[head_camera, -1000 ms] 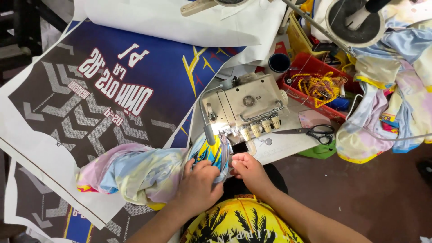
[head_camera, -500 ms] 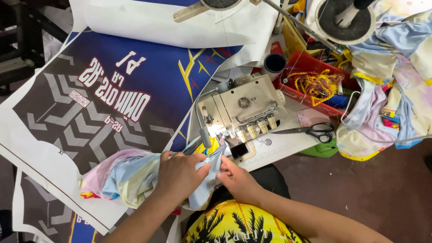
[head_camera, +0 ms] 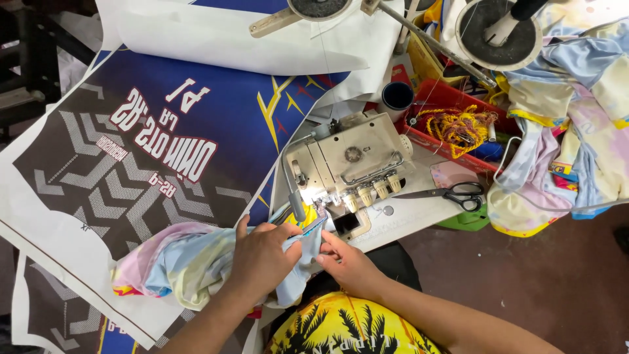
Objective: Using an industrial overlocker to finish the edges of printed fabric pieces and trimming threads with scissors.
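Both hands work at the front of the machine: the left hand [head_camera: 262, 259] lies closed over a pastel tie-dye garment [head_camera: 190, 262], bunching it, while the right hand [head_camera: 347, 262] pinches the same cloth's edge just beside the needle. By size, the rest runs so: a large printed sheet [head_camera: 151, 144], dark blue and grey with arrow patterns, spreads over the table to the left, and the garment rests on its lower edge. More pastel cloth [head_camera: 576, 131] is heaped at the right. A cream overlock sewing machine [head_camera: 347, 164] stands in the middle (its front hides the seam), with a red basket [head_camera: 445, 98] of tangled yarn behind it. Black scissors [head_camera: 452, 193] lie on the white table [head_camera: 406, 216]. Dark floor [head_camera: 557, 282] shows at lower right.
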